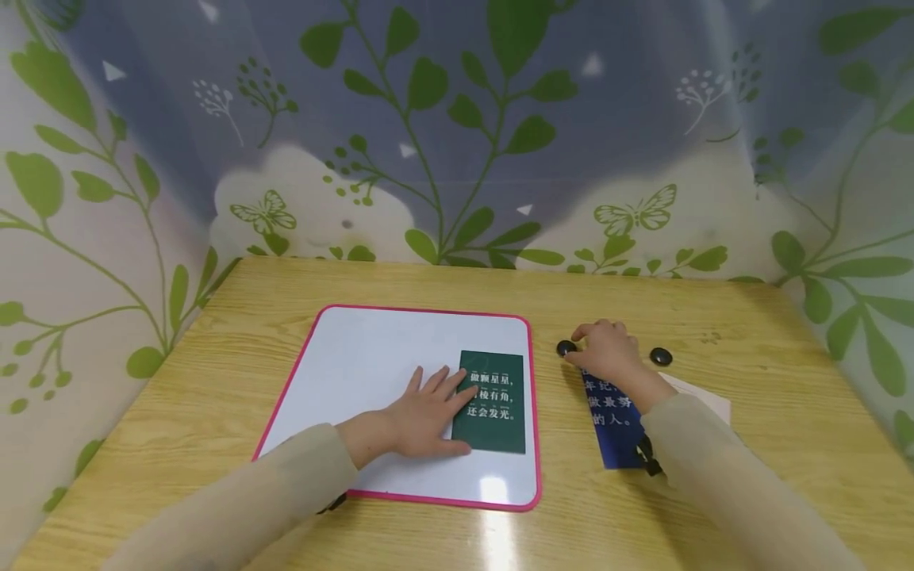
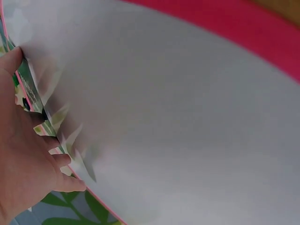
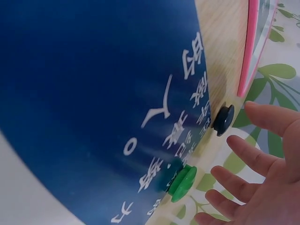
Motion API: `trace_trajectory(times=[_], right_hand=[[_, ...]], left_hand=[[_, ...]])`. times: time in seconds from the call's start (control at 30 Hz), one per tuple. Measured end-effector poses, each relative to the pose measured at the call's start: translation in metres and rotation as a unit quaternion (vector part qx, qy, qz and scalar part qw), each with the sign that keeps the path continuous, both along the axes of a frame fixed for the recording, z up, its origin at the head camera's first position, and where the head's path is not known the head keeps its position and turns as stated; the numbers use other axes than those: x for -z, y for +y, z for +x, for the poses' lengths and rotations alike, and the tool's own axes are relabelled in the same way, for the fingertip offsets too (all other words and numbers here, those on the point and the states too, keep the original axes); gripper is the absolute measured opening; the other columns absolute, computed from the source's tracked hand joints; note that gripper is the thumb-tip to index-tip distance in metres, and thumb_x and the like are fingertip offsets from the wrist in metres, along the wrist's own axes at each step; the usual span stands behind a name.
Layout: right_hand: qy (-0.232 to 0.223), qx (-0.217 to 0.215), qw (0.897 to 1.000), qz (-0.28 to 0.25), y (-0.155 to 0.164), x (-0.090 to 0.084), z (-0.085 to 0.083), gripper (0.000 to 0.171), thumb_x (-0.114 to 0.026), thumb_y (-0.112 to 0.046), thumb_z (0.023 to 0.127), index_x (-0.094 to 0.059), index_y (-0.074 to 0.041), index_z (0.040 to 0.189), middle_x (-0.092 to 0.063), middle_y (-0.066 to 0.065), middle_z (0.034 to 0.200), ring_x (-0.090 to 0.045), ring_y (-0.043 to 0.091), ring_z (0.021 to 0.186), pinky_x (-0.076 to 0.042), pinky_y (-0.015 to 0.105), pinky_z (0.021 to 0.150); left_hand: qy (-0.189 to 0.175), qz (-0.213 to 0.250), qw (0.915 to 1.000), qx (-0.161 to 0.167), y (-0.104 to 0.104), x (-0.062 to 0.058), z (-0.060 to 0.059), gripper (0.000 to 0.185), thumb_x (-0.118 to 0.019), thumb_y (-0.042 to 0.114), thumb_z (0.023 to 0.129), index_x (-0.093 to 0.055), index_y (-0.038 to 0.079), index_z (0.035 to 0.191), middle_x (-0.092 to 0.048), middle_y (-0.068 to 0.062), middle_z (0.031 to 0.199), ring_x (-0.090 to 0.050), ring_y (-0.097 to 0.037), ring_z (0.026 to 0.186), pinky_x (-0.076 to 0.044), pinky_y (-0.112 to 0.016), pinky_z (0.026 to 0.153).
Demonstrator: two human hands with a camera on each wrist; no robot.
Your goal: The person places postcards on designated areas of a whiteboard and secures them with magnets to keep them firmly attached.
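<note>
Green card (image 1: 491, 401) with white printed characters lay flat on the whiteboard (image 1: 371, 357), toward its right edge, and the left hand (image 1: 421, 416) rested on the card's left part with its fingers straight and spread, palm down. In the left wrist view that hand (image 2: 23, 159) lay along the edge of the card, over the board's white surface (image 2: 187, 131). The whiteboard, framed in pink, sat on the wooden worktop (image 1: 785, 444) in front of the person.

Right of the board, the right hand (image 1: 607, 349) hovered over the upper end of a blue card (image 1: 614, 428) that also bore white characters. Its grip was loosely spread: the right wrist view showed the fingers (image 3: 253, 154) straight and apart, holding nothing, just beside a black magnet (image 3: 223, 118) and a green magnet (image 3: 183, 183), both lying at the edge of the blue card (image 3: 93, 103). In the head view the fingertips were at the black magnet (image 1: 566, 347), though whether they touched it could not be told, and a second black magnet (image 1: 660, 356) lay on the worktop just right of the hand. A white sheet (image 1: 703, 396) showed beside the right sleeve.
</note>
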State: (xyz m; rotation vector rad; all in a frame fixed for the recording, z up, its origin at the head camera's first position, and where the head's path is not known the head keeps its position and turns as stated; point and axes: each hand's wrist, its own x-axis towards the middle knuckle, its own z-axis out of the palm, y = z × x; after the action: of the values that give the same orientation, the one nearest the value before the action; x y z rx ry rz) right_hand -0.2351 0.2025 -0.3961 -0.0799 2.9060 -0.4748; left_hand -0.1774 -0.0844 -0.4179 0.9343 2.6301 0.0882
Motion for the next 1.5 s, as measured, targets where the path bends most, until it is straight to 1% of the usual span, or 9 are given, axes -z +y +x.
trace_trajectory(times=[0.2, 0.33, 0.47, 0.7, 0.9, 1.13, 1.3, 1.5], right_hand=[[-0.01, 0.005, 1.0, 0.004, 0.0, 0.004, -0.003, 0.045, -0.061, -0.029, 0.088, -0.057, -0.002, 0.124, -0.045, 0.03, 0.129, -0.033, 0.051, 0.122, -0.03, 0.064, 0.093], [-0.007, 0.002, 1.0, 0.007, 0.0, 0.005, -0.004, 0.049, -0.062, -0.031, 0.087, -0.055, -0.001, 0.125, -0.045, 0.031, 0.129, -0.034, 0.051, 0.121, -0.031, 0.064, 0.093], [0.002, -0.001, 1.0, 0.013, 0.0, 0.006, -0.004, 0.053, -0.065, -0.033, 0.085, -0.054, 0.001, 0.125, -0.045, 0.031, 0.129, -0.035, 0.049, 0.119, -0.031, 0.064, 0.093], [0.0, 0.0, 1.0, 0.024, -0.002, 0.008, -0.006, 0.056, -0.067, -0.035, 0.082, -0.055, 0.0, 0.124, -0.045, 0.03, 0.129, -0.037, 0.048, 0.116, -0.032, 0.063, 0.093], [0.005, 0.001, 1.0, 0.028, -0.005, 0.012, -0.008, 0.052, -0.066, -0.033, 0.083, -0.056, 0.0, 0.122, -0.044, 0.03, 0.128, -0.037, 0.049, 0.114, -0.032, 0.06, 0.093], [0.017, 0.001, 0.999, 0.032, -0.008, 0.014, -0.008, 0.043, -0.065, -0.03, 0.085, -0.06, -0.003, 0.118, -0.044, 0.029, 0.129, -0.037, 0.05, 0.115, -0.031, 0.061, 0.094], [0.022, 0.005, 0.999, 0.03, -0.008, 0.014, -0.008, 0.04, -0.065, -0.028, 0.085, -0.061, -0.003, 0.115, -0.038, 0.031, 0.135, -0.032, 0.052, 0.12, -0.027, 0.063, 0.097], [0.026, 0.001, 0.999, 0.029, -0.007, 0.013, -0.008, 0.039, -0.066, -0.028, 0.084, -0.062, -0.003, 0.113, -0.027, 0.034, 0.143, -0.016, 0.061, 0.13, -0.016, 0.072, 0.101]], left_hand=[[0.005, 0.004, 1.0, 0.0, 0.002, 0.001, 0.001, 0.082, -0.049, 0.061, 0.087, -0.022, 0.016, 0.15, -0.013, -0.011, 0.158, -0.01, -0.033, 0.146, -0.007, -0.059, 0.114], [0.019, 0.021, 0.9995, 0.015, 0.004, 0.002, 0.003, 0.079, -0.046, 0.06, 0.089, -0.024, 0.016, 0.149, -0.015, -0.011, 0.157, -0.013, -0.033, 0.145, -0.01, -0.058, 0.114], [0.034, 0.038, 0.9983, 0.029, 0.007, 0.003, 0.006, 0.072, -0.046, 0.056, 0.091, -0.027, 0.016, 0.148, -0.018, -0.011, 0.156, -0.017, -0.033, 0.144, -0.013, -0.057, 0.114], [0.04, 0.021, 0.9985, 0.031, 0.008, 0.005, 0.008, 0.068, -0.044, 0.054, 0.093, -0.028, 0.017, 0.148, -0.023, -0.009, 0.155, -0.021, -0.032, 0.143, -0.016, -0.056, 0.114], [0.042, 0.02, 0.9983, 0.034, 0.009, 0.006, 0.007, 0.068, -0.044, 0.055, 0.092, -0.028, 0.018, 0.148, -0.023, -0.009, 0.155, -0.021, -0.031, 0.143, -0.016, -0.056, 0.114], [0.032, 0.018, 0.9989, 0.028, 0.01, 0.004, 0.007, 0.068, -0.044, 0.054, 0.092, -0.027, 0.019, 0.148, -0.022, -0.008, 0.155, -0.02, -0.031, 0.143, -0.016, -0.056, 0.114], [0.032, 0.018, 0.999, 0.027, 0.011, 0.003, 0.008, 0.068, -0.044, 0.054, 0.093, -0.028, 0.019, 0.148, -0.023, -0.008, 0.155, -0.02, -0.031, 0.143, -0.016, -0.056, 0.114], [0.036, 0.015, 0.9989, 0.027, 0.01, 0.002, 0.008, 0.068, -0.044, 0.055, 0.092, -0.028, 0.019, 0.148, -0.023, -0.008, 0.155, -0.021, -0.031, 0.143, -0.016, -0.056, 0.114]])
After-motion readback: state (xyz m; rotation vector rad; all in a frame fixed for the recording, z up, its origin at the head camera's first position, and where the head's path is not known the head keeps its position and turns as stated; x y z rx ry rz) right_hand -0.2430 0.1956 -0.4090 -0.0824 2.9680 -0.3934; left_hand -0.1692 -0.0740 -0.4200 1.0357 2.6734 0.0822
